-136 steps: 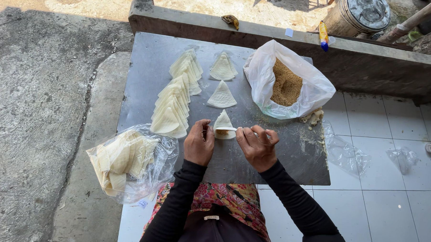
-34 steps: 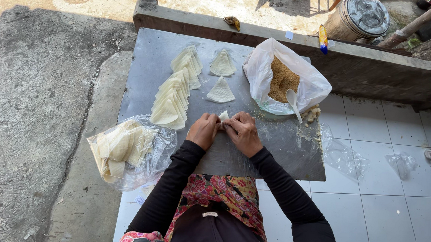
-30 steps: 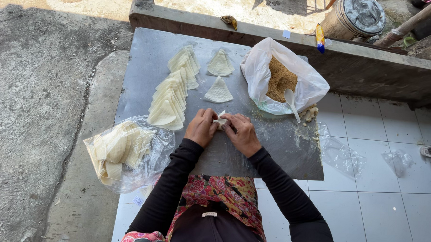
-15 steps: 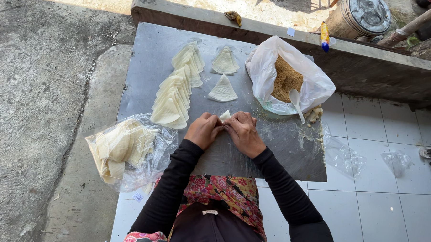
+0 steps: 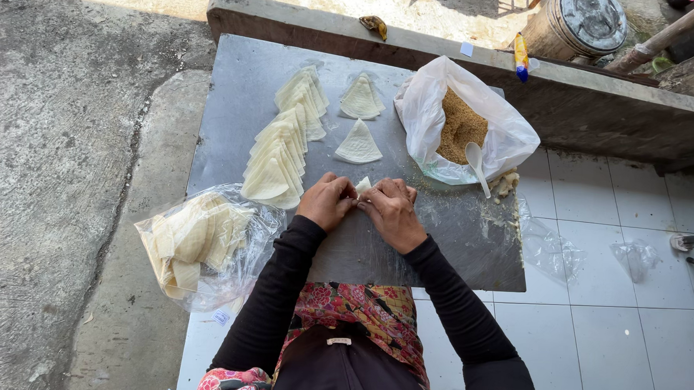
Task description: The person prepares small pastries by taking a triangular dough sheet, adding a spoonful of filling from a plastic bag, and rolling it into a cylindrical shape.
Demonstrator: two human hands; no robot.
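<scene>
From the head view, a small folded pastry piece [image 5: 363,185] is seen pinched between both hands at the middle of the grey bench [image 5: 235,99]. The left hand [image 5: 327,202] is closed on its left edge and the right hand [image 5: 392,212] on its right edge — each grip is shut tight on the dough, fingertips meeting over it. Just beyond the hands, two finished triangles [image 5: 359,141] are laid flat, and a fanned row of pastry sheets [image 5: 283,147] runs beside them. A white bag of brown filling [image 5: 461,126] with a plastic spoon [image 5: 477,165] sits to the right — a clear bag of wrappers [image 5: 199,240] lies at the bench's left edge.
</scene>
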